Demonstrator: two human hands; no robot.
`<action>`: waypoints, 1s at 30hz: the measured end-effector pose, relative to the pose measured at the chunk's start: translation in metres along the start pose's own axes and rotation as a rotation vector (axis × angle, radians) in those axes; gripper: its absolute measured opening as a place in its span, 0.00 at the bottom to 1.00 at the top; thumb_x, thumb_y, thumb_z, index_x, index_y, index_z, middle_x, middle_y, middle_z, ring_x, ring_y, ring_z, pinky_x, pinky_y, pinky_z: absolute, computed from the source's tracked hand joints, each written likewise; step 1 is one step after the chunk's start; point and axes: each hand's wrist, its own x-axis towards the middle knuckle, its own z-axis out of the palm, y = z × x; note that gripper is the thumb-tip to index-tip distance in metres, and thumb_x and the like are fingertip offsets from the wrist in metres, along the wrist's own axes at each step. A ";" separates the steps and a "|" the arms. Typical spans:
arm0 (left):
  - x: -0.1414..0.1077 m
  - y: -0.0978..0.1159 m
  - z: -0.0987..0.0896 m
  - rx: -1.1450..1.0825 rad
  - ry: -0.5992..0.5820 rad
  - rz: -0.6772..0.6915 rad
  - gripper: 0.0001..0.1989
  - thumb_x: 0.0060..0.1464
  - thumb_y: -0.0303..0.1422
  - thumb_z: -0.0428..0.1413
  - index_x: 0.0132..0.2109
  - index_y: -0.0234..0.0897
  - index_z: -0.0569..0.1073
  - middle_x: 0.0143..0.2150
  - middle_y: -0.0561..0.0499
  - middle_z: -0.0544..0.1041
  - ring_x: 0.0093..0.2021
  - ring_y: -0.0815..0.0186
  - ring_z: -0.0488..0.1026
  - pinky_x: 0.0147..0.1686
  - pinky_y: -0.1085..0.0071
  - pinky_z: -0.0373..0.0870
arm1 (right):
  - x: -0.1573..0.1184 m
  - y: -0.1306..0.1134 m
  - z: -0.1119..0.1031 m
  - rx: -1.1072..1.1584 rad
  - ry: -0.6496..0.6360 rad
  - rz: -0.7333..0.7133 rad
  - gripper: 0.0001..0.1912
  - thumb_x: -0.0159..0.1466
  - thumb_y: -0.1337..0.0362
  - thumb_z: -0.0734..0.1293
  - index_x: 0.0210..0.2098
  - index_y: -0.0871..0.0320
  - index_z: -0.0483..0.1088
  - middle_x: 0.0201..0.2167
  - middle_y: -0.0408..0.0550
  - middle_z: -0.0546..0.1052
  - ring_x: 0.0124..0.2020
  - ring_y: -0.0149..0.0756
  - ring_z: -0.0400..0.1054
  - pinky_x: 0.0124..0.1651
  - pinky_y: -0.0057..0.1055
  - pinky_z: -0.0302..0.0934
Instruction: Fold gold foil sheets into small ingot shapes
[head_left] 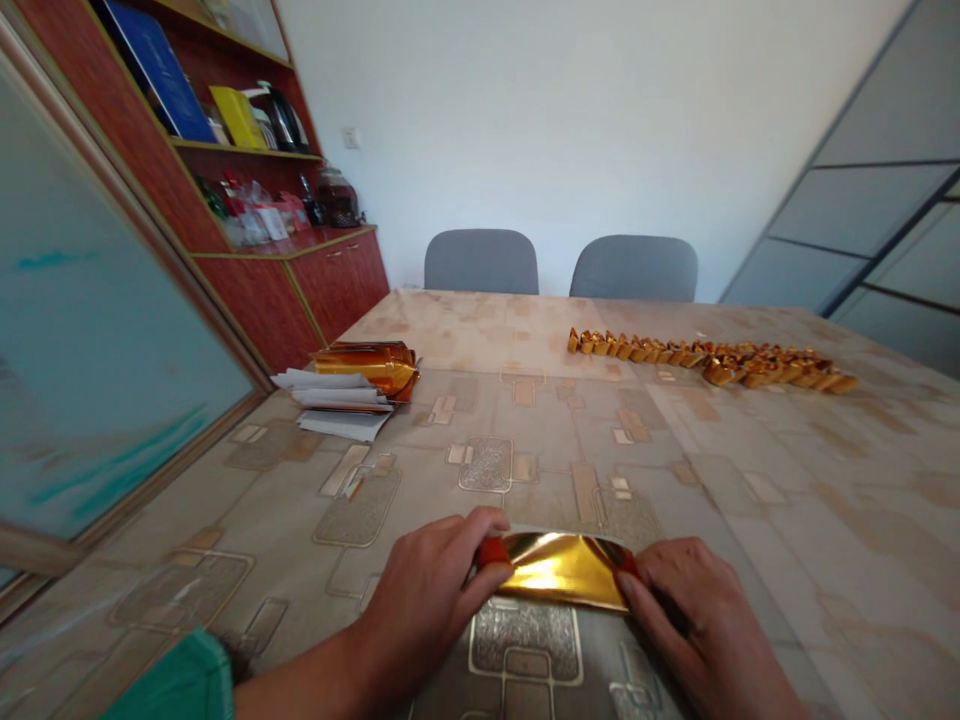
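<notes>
A shiny sheet of gold foil paper [562, 572] is stretched between my two hands, just over the near part of the table. My left hand [442, 570] pinches its left end between thumb and fingers. At the right end, my right hand [694, 600] grips the paper the same way. The sheet looks folded into a band, with its ends curling inward where the fingers hold them. Part of each end is hidden by my fingers.
The patterned tablecloth [420, 480] covers the table. A stack of gold foil paper [367, 368] with white backs lies at the left. Rows of folded gold foil pieces [780, 365] stand at the far right. Two grey chairs [481, 262] are behind, a red cabinet [341, 280] at left.
</notes>
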 end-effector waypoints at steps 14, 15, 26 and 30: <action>0.008 0.001 0.006 0.199 0.024 0.052 0.12 0.58 0.29 0.61 0.49 0.37 0.72 0.41 0.49 0.80 0.41 0.55 0.78 0.42 0.60 0.74 | 0.000 -0.002 0.011 -0.224 0.075 0.048 0.13 0.68 0.60 0.62 0.27 0.53 0.67 0.28 0.44 0.72 0.32 0.41 0.65 0.40 0.38 0.53; 0.009 0.002 0.006 0.209 0.023 0.057 0.11 0.58 0.28 0.61 0.48 0.37 0.72 0.40 0.49 0.80 0.40 0.55 0.78 0.41 0.60 0.74 | 0.001 -0.002 0.011 -0.231 0.073 0.051 0.13 0.68 0.60 0.62 0.27 0.53 0.67 0.28 0.44 0.71 0.32 0.41 0.65 0.40 0.38 0.52; 0.011 -0.001 0.007 0.185 0.034 0.076 0.12 0.57 0.28 0.61 0.48 0.38 0.72 0.42 0.50 0.79 0.42 0.57 0.76 0.43 0.62 0.72 | 0.003 -0.002 0.013 -0.246 0.095 0.057 0.16 0.69 0.60 0.62 0.24 0.53 0.64 0.25 0.43 0.69 0.30 0.41 0.63 0.39 0.37 0.51; 0.011 -0.002 0.005 0.211 0.063 0.110 0.11 0.58 0.28 0.60 0.49 0.38 0.71 0.40 0.51 0.77 0.40 0.60 0.74 0.41 0.65 0.70 | 0.003 0.000 0.014 -0.256 0.109 0.050 0.15 0.69 0.59 0.62 0.26 0.53 0.63 0.25 0.43 0.68 0.30 0.41 0.62 0.38 0.36 0.51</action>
